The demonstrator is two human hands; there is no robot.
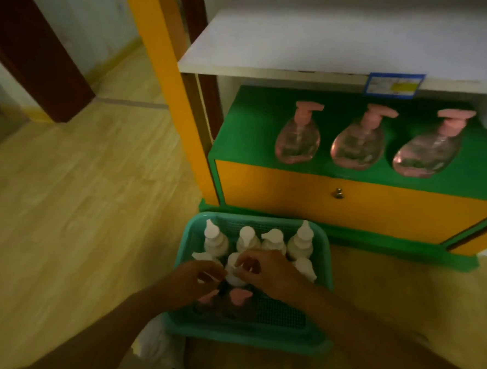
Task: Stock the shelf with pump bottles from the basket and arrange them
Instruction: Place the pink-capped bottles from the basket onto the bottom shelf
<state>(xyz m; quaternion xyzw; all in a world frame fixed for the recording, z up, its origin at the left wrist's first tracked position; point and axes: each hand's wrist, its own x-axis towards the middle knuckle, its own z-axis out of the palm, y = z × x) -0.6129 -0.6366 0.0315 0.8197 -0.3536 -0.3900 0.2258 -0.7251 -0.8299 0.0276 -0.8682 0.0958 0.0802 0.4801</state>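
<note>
Down in the basket (324, 263), both hands on one white pump bottle (234, 272).

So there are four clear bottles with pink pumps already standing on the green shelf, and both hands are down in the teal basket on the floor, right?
Not quite: the head view shows three clear bottles with pink pumps on the green shelf, not four. The rest holds: the left hand and right hand are both down in the teal basket on the floor.
</note>
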